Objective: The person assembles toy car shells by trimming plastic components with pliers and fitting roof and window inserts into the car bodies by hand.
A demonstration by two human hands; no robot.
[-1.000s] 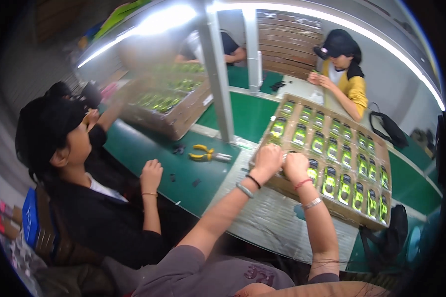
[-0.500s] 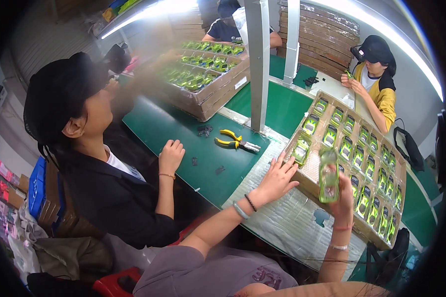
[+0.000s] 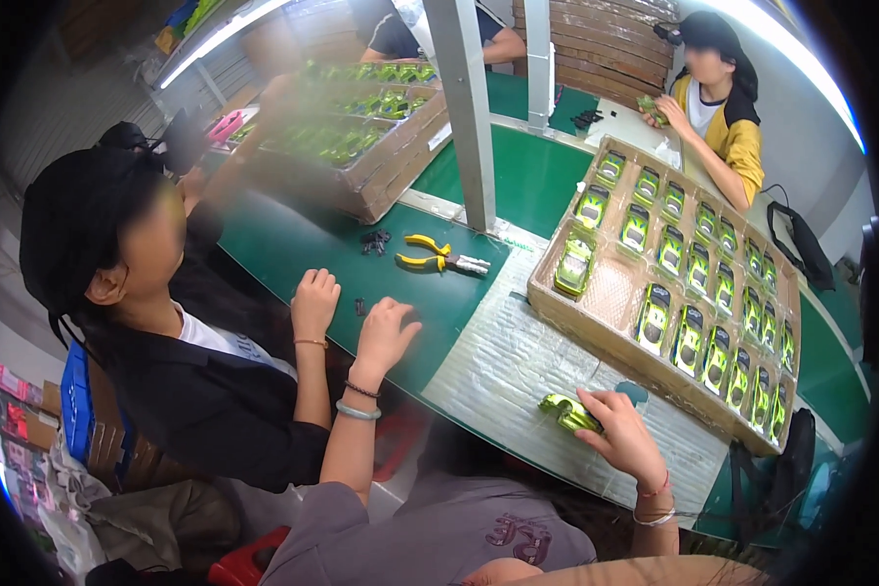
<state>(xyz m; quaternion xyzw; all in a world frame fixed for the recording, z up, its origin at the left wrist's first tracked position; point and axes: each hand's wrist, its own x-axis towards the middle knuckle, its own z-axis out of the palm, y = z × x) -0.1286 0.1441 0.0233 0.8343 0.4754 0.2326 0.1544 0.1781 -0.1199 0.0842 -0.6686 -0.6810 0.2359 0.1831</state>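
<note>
On the pale foam mat (image 3: 493, 361), my right hand (image 3: 623, 435) has its fingers around a bright green toy car (image 3: 565, 412). Its near end is covered by my fingers. My left hand (image 3: 386, 337) is over the green tabletop, beside a small dark piece (image 3: 359, 307). Those fingers bend downward and look slightly blurred; whatever is under them is hidden. Beyond both hands stands a shallow cardboard box (image 3: 635, 376) with rows of similar green cars in clear plastic compartments. One compartment at its left part shows bare plastic.
Yellow-handled pliers (image 3: 441, 256) lie near a cluster of black parts (image 3: 375, 241). A co-worker's hand (image 3: 314, 298) rests just left of mine. Farther back are a second carton (image 3: 386, 186), a metal post (image 3: 464, 127) and a person in yellow sleeves (image 3: 737, 146).
My right hand has lowered the green car from over the box to the mat. My left hand has moved left from the box edge to the tabletop. The view has shifted slightly.
</note>
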